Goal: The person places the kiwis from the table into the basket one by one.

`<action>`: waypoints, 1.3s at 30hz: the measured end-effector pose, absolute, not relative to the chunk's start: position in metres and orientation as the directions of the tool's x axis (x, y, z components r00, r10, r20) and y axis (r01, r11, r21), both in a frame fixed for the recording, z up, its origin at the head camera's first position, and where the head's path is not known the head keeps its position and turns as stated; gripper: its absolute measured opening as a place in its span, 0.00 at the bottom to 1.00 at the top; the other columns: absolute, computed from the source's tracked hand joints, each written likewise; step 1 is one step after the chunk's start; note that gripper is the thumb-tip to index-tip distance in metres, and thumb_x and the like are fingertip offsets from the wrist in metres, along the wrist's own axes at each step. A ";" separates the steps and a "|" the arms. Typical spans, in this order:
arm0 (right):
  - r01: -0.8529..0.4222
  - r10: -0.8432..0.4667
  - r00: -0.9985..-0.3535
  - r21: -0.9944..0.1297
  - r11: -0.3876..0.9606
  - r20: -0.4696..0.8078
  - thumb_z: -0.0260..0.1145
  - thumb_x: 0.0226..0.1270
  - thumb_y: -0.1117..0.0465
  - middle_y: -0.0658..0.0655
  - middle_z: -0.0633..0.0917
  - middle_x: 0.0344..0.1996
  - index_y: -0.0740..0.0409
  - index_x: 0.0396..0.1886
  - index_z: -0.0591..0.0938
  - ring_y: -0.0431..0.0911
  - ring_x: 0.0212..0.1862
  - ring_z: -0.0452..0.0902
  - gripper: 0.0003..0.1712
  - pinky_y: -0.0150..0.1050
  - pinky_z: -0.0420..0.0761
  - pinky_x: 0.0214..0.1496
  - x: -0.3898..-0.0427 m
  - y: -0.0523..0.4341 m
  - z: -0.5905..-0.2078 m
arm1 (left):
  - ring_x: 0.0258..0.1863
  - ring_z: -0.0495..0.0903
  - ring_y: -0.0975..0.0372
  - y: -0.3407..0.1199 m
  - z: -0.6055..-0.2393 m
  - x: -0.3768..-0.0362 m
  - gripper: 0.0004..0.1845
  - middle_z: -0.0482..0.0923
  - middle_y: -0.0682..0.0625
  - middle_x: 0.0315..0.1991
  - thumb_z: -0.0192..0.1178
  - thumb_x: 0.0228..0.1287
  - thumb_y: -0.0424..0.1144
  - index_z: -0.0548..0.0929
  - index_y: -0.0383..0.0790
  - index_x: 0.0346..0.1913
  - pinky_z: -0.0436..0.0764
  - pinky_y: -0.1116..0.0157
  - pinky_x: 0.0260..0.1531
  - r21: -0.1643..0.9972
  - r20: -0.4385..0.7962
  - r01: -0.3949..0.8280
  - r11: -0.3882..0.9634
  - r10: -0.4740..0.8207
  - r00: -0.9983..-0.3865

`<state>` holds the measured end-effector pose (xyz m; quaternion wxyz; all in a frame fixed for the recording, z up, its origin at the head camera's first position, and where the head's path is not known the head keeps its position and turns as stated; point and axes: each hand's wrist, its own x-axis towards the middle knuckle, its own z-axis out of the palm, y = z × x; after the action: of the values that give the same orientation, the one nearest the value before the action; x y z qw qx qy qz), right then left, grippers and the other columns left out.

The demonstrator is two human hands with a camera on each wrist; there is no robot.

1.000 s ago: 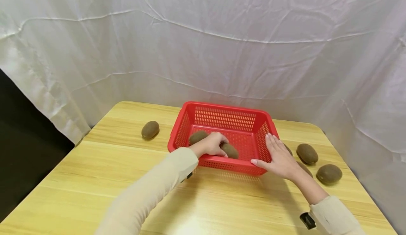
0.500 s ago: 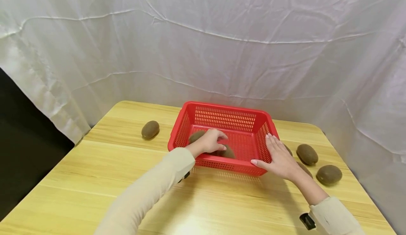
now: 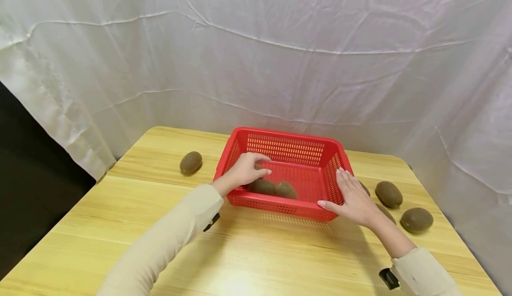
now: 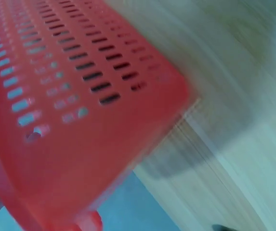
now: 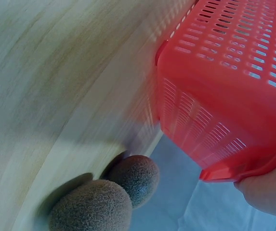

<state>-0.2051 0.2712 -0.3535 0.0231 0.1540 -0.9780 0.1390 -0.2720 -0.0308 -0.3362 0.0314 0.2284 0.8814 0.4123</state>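
A red plastic basket (image 3: 286, 205) stands on the table with kiwifruit inside, along its front left. Two of them, a left kiwi (image 3: 262, 186) and a right kiwi (image 3: 286, 190), lie side by side by the front wall. My left hand (image 3: 245, 170) reaches over the left rim, thumb and fingers apart. Behind it another kiwi (image 3: 258, 166) shows only partly in the gap; I cannot tell whether the hand touches it. My right hand (image 3: 354, 200) rests on the basket's right front corner, fingers straight along the right rim and thumb on the front rim.
One kiwi (image 3: 191, 162) lies on the wooden table (image 3: 168, 207) left of the basket. To the right are several more, among them a far kiwi (image 3: 389, 194) and a near kiwi (image 3: 416, 220), some partly behind my right hand. A pale curtain (image 3: 256, 65) hangs behind the table.
My left hand has let go of the right front kiwi and moved left and back, uncovering the front kiwis. The right hand has stayed on the basket's corner.
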 end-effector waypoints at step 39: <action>-0.311 -0.298 -0.950 -0.255 0.915 0.089 0.60 0.56 0.34 0.73 0.50 0.70 0.75 0.69 0.49 0.68 0.70 0.43 0.60 0.63 0.48 0.69 -0.205 0.271 -0.352 | 0.58 0.73 0.49 -0.115 -0.348 -0.271 0.27 0.76 0.39 0.57 0.68 0.53 0.39 0.77 0.32 0.56 0.71 0.52 0.59 0.781 0.394 0.398 0.480 0.114 -0.912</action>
<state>-0.2054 0.2708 -0.3521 0.0243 0.1558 -0.9783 0.1344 -0.2713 -0.1153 -0.3480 -0.1459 0.1510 0.8479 0.4868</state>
